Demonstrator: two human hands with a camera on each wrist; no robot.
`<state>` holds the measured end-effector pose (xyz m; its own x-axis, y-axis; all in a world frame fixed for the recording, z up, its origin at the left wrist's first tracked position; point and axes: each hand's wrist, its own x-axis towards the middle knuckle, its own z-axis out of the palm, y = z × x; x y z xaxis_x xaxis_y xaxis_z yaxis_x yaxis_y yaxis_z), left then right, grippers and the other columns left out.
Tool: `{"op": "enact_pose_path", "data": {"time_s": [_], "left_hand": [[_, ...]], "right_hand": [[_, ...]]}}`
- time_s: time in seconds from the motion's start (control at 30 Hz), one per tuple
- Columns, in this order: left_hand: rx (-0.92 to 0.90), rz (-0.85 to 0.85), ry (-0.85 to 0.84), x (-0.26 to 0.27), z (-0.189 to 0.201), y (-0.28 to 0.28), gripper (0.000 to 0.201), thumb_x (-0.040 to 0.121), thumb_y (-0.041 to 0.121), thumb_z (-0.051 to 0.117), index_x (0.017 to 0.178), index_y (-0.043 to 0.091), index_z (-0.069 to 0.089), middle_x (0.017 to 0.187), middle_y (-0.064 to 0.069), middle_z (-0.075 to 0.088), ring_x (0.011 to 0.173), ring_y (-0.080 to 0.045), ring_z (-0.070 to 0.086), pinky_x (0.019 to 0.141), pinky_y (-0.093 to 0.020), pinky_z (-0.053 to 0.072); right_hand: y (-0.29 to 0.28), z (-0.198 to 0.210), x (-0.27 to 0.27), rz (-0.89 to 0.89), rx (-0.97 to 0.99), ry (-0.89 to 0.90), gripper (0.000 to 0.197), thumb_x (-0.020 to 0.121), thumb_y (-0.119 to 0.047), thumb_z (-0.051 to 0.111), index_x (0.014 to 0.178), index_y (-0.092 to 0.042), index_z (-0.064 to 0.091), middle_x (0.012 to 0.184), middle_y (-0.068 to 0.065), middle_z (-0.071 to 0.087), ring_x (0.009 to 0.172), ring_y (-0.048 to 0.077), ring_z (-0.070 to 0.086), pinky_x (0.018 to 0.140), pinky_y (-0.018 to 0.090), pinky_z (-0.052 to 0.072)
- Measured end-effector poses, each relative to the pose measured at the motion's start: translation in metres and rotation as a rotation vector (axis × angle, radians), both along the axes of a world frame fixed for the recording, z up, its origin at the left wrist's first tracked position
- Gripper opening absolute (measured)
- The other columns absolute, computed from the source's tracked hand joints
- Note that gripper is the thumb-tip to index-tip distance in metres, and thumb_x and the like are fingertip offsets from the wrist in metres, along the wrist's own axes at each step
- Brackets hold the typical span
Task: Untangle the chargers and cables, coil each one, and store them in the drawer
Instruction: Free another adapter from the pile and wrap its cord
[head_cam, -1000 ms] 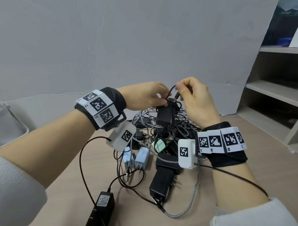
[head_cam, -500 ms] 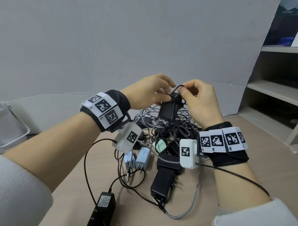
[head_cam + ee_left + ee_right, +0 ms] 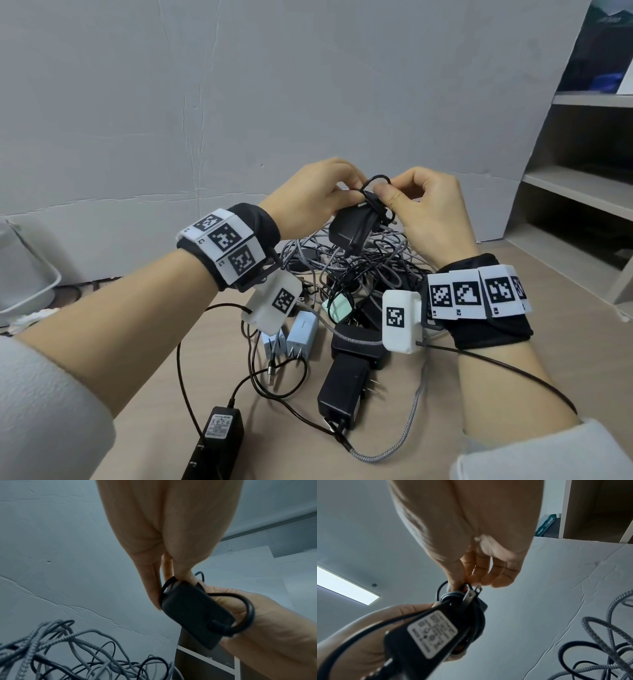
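Left hand (image 3: 318,195) gripping black charger (image 3: 352,224); right hand (image 3: 428,209) pinching its cord (image 3: 375,180) above. Recommended: keep wraps taut between fingertips, tuck end.

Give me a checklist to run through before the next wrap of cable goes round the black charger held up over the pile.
1. Left hand grips the black charger: ok.
2. Right hand pinches its thin black cable at the top: ok.
3. Charger lifted off the cable pile: ok.
4. Wraps already round the body sit snug: ok in the right wrist view.
5. Loose end free of the pile: cannot tell.
6. Drawer open and ready: cannot tell, none in view.
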<state>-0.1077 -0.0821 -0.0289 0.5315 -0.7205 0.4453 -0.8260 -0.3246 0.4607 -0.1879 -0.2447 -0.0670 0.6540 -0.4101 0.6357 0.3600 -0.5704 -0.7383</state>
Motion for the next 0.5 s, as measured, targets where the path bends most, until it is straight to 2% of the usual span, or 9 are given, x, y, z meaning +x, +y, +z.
{"op": "enact_pose_path", "data": {"time_s": [0.1, 0.17, 0.23, 0.27, 0.33, 0.37, 0.43, 0.5], "left_hand": [[0.028, 0.005, 0.079, -0.002, 0.004, 0.006, 0.002, 0.1, 0.017, 0.061, 0.099, 0.017, 0.063, 0.095, -0.002, 0.071, 0.083, -0.021, 0.067, 0.08, -0.033, 0.053], [0.055, -0.005, 0.118, -0.001, 0.008, 0.008, 0.01, 0.099, 0.019, 0.063, 0.106, 0.013, 0.067, 0.087, -0.001, 0.072, 0.076, -0.011, 0.068, 0.076, -0.026, 0.056], [0.052, -0.006, 0.141, 0.0, 0.011, 0.01, 0.013, 0.098, 0.018, 0.063, 0.106, 0.01, 0.068, 0.081, 0.008, 0.069, 0.066, 0.001, 0.064, 0.07, -0.015, 0.054], [0.056, -0.007, 0.15, 0.001, 0.011, 0.011, 0.012, 0.098, 0.018, 0.064, 0.105, 0.01, 0.068, 0.078, 0.013, 0.067, 0.064, 0.003, 0.063, 0.069, -0.013, 0.053], [0.068, -0.018, 0.182, 0.004, 0.011, 0.013, 0.012, 0.098, 0.02, 0.064, 0.103, 0.01, 0.069, 0.077, 0.015, 0.068, 0.068, 0.0, 0.064, 0.071, -0.016, 0.054], [0.069, -0.028, 0.196, 0.005, 0.011, 0.014, 0.013, 0.098, 0.02, 0.064, 0.102, 0.009, 0.069, 0.081, 0.012, 0.069, 0.071, -0.002, 0.064, 0.074, -0.019, 0.056], [0.055, -0.043, 0.225, 0.009, 0.01, 0.015, 0.016, 0.099, 0.022, 0.063, 0.102, 0.007, 0.069, 0.091, -0.003, 0.071, 0.077, -0.005, 0.064, 0.081, -0.024, 0.059], [0.033, -0.039, 0.226, 0.011, 0.01, 0.016, 0.013, 0.099, 0.023, 0.063, 0.099, 0.01, 0.068, 0.093, -0.004, 0.069, 0.077, -0.005, 0.063, 0.08, -0.023, 0.058]], "right_hand": [[-0.001, 0.001, -0.003, 0.058, 0.001, 0.043, 0.021, 0.088, -0.028, 0.077, 0.077, -0.012, 0.069, 0.07, 0.004, 0.067, 0.062, 0.006, 0.053, 0.062, 0.025, 0.044], [0.0, 0.001, -0.005, 0.11, -0.008, 0.073, 0.025, 0.087, -0.029, 0.078, 0.077, -0.009, 0.069, 0.068, 0.003, 0.063, 0.062, 0.008, 0.052, 0.061, 0.024, 0.042], [0.001, 0.002, -0.006, 0.142, -0.016, 0.072, 0.026, 0.087, -0.029, 0.078, 0.077, -0.008, 0.069, 0.068, 0.002, 0.062, 0.062, 0.008, 0.052, 0.061, 0.023, 0.042], [0.002, 0.002, -0.006, 0.15, -0.017, 0.07, 0.026, 0.087, -0.029, 0.078, 0.077, -0.008, 0.069, 0.068, 0.001, 0.062, 0.062, 0.007, 0.052, 0.061, 0.022, 0.042], [0.004, 0.002, -0.006, 0.162, -0.02, 0.065, 0.024, 0.088, -0.027, 0.078, 0.076, -0.008, 0.07, 0.066, -0.002, 0.062, 0.061, 0.004, 0.052, 0.063, 0.02, 0.042], [0.005, 0.002, -0.005, 0.162, -0.019, 0.057, 0.022, 0.088, -0.026, 0.078, 0.077, -0.008, 0.071, 0.066, -0.004, 0.063, 0.061, 0.003, 0.053, 0.064, 0.02, 0.043], [0.007, 0.001, -0.003, 0.164, -0.006, 0.037, 0.016, 0.089, -0.023, 0.076, 0.08, -0.009, 0.074, 0.068, -0.005, 0.065, 0.062, 0.0, 0.054, 0.066, 0.019, 0.045], [0.01, 0.0, 0.0, 0.149, -0.005, 0.026, 0.014, 0.091, -0.023, 0.074, 0.085, -0.01, 0.077, 0.075, -0.001, 0.069, 0.064, 0.002, 0.056, 0.067, 0.02, 0.046]]}}
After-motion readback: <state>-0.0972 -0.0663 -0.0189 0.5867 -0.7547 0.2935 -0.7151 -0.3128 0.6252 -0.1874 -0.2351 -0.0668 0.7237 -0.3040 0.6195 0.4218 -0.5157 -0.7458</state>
